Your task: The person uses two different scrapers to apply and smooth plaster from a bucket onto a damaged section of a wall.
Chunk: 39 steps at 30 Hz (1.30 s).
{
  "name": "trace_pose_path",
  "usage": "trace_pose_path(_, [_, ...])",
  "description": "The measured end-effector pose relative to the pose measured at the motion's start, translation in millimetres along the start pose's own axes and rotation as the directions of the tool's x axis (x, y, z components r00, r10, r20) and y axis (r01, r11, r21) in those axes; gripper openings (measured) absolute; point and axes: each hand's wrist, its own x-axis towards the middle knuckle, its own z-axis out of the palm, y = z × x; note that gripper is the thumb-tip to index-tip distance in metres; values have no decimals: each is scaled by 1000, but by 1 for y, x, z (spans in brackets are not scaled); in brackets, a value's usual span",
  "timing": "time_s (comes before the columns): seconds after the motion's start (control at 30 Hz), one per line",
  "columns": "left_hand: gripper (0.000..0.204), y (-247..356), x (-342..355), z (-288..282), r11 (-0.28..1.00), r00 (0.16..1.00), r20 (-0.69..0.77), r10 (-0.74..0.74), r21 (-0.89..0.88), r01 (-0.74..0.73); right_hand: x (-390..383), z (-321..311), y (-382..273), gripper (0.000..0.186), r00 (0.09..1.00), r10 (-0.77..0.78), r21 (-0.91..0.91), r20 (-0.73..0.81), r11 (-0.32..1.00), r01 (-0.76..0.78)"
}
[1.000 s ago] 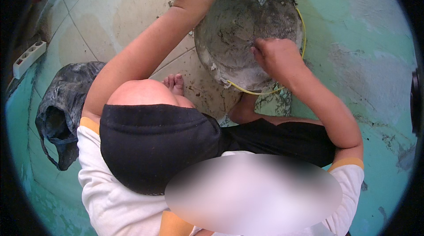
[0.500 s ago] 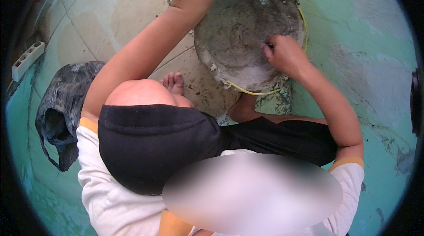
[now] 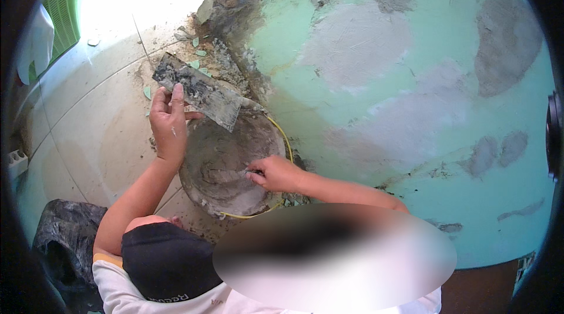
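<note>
My left hand (image 3: 168, 123) holds a flat rectangular plate (image 3: 205, 102) smeared with dark grey paste, tilted over the far rim of a round bucket. The bucket (image 3: 190, 180), with a yellow handle (image 3: 285, 137), contains wet grey mix. My right hand (image 3: 273, 173) is closed on a small tool with a dark grip (image 3: 256, 173) inside the bucket; its far end is indistinct in the mix.
A green wall (image 3: 276, 32) with grey patches rises at the right. Broken chips (image 3: 194, 64) and debris lie along its foot on the tiled floor (image 3: 94, 108). A crumpled black bag (image 3: 56, 231), a power strip (image 3: 17, 164) and a green plastic object (image 3: 64, 26) are at the left.
The view has swung upward, bringing the patched wall and the whole plate in my left hand into sight. My right hand has shifted within the bucket, still gripping.
</note>
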Motion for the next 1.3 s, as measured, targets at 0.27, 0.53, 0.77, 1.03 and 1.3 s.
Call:
trace_pose_path(0.27, [20,1,0,-7,1000,1000,11,8,2,-8,-15,-21,23,35,993,94,395,74,911,-116])
trace_pose_path(0.53, [21,3,-2,-4,998,1000,-14,-18,-52,18,-79,-75,71,27,947,233,814,220,490,-310])
trace_pose_path(0.77, [20,5,-4,-5,1000,1000,18,12,14,-12,-98,-82,71,25,948,306,915,84,352,-195])
trace_pose_path(1.03, [20,32,-14,-5,927,985,161,62,356,-116,-94,-107,33,27,917,351,827,-187,561,-46])
trace_pose_path(1.3, [19,30,-44,20,755,809,562,171,453,-474,-52,-59,13,33,918,255,473,-303,877,-87])
